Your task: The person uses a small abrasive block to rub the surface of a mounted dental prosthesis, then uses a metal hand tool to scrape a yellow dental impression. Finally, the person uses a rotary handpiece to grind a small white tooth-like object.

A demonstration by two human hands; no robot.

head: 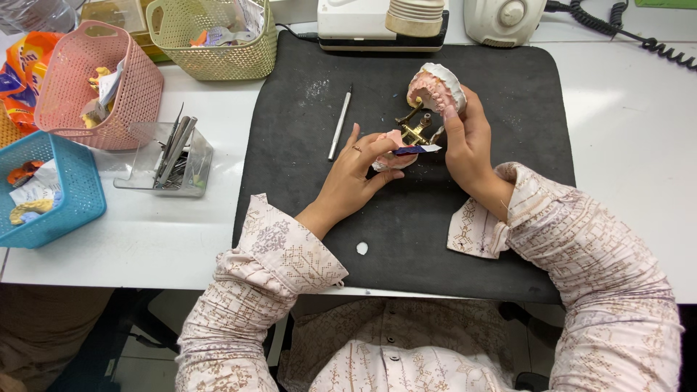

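Note:
A hinged dental model [428, 109] with pink gums, white plaster bases and a brass hinge stands open on a black mat [406, 232]. My right hand [468, 141] grips its raised upper half from the right side. My left hand [356, 170] rests on the mat beside the lower half and pinches a thin blue and white strip [417, 149] that lies across the lower teeth. Both arms wear patterned cream sleeves.
A slim metal tool [339, 123] lies on the mat to the left, and a small white crumb [361, 248] near its front. Left of the mat stand a clear tool holder [170, 156] and pink [87, 83], blue [51, 189] and green [214, 36] baskets. White machines [377, 22] stand behind the mat.

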